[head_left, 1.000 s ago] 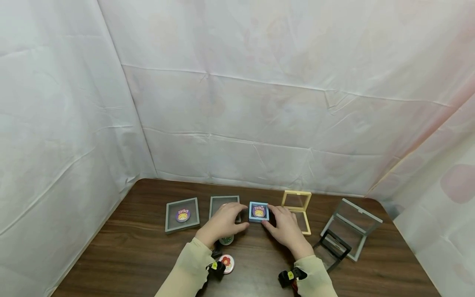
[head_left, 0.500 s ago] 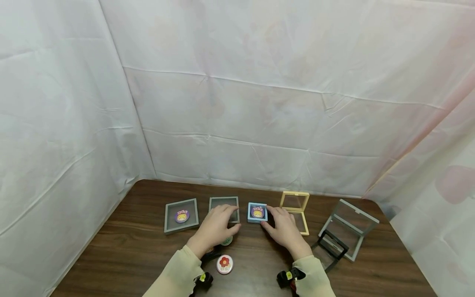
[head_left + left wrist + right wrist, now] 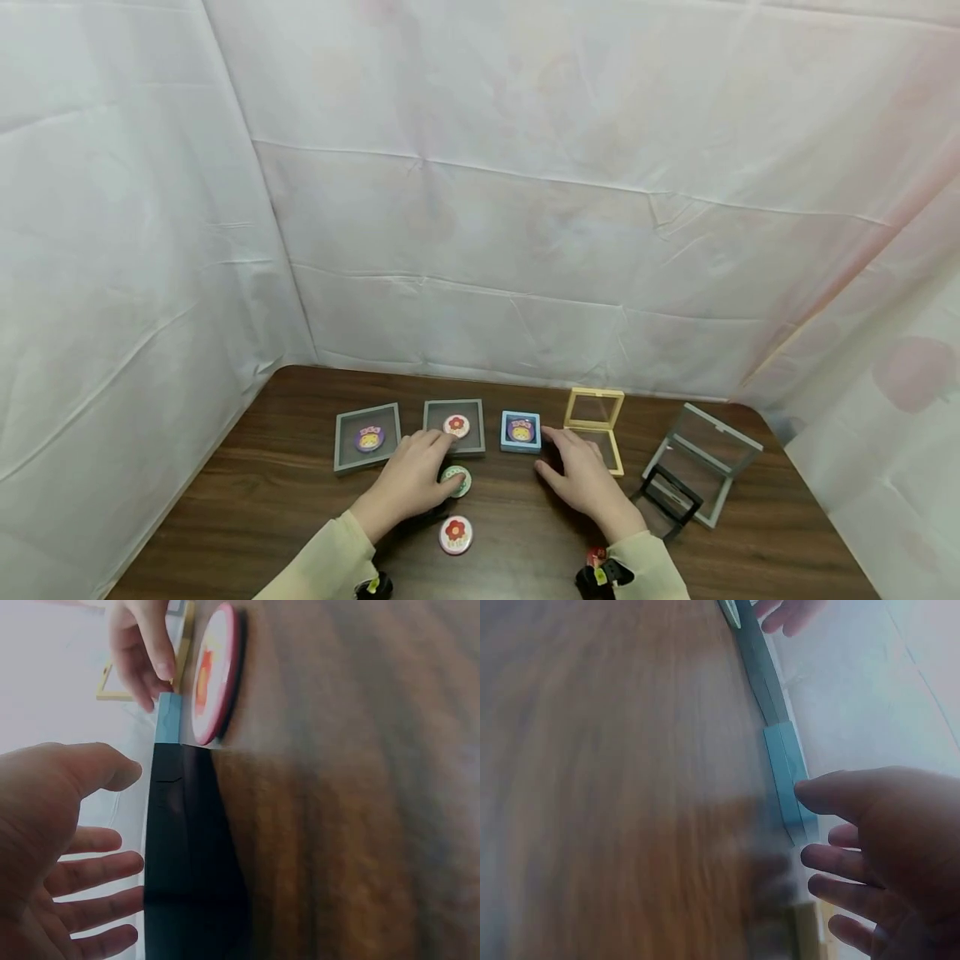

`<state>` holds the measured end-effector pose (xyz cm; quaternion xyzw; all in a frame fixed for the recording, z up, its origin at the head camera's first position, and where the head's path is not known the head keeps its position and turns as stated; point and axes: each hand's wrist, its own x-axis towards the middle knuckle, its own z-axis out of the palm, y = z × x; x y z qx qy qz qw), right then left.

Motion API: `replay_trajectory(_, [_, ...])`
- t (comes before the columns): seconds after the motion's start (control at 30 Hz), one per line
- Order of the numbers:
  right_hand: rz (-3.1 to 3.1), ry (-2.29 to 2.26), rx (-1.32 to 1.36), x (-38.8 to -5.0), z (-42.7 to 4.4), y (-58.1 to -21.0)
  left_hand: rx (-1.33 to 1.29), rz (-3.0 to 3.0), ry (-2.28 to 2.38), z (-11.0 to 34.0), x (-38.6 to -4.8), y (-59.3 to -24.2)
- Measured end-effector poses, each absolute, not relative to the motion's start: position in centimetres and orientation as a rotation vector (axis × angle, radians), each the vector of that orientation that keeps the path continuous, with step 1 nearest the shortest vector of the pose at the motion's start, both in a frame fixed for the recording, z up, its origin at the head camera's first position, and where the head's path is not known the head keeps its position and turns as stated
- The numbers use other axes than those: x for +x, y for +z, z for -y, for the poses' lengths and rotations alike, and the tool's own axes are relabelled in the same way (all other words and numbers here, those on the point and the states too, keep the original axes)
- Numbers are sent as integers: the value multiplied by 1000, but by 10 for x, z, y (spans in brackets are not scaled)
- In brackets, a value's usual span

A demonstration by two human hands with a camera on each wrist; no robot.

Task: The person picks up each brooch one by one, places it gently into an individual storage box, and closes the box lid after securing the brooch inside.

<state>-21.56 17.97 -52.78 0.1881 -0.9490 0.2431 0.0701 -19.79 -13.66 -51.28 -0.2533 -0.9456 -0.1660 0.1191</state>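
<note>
My left hand [image 3: 408, 477] hovers with loosely bent, spread fingers between two closed grey display cases, holding nothing. Its thumb partly overlaps a green round badge [image 3: 462, 485] in the head view. The middle grey case [image 3: 481, 433] contains a flower badge [image 3: 455, 426]. A purple cartoon badge [image 3: 370, 438] lies in the left grey case [image 3: 344, 450]. My right hand [image 3: 588, 477] is beside the small blue case [image 3: 521, 447], which shows another purple badge [image 3: 521, 429]. Its fingers are relaxed and grip nothing; whether a fingertip touches the blue case, I cannot tell.
Another flower badge [image 3: 455, 534] lies nearer me. Behind my right hand stands an unfolded yellow case [image 3: 617, 454]. An unfolded grey case [image 3: 720, 500] and a black case [image 3: 678, 521] stand farther right. A red item [image 3: 596, 555] shows by the right wrist.
My left hand has drawn back leftward off the middle grey case, uncovering its flower badge and most of the green badge. The right hand's fingers have eased slightly away from the blue case.
</note>
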Motion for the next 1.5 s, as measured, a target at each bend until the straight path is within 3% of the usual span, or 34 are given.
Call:
replay_trajectory(0.57, [2689, 636, 662, -199, -220, -488, -735, 2658, -419, 142, -196, -521])
replay_trajectory(1.2, [2564, 1075, -32, -221, -219, -498, -734, 2674, -413, 142, -196, -520])
replay_trajectory(1.5, [2626, 1200, -102, -231, -230, -511, -747, 2684, -430, 142, -191, -519])
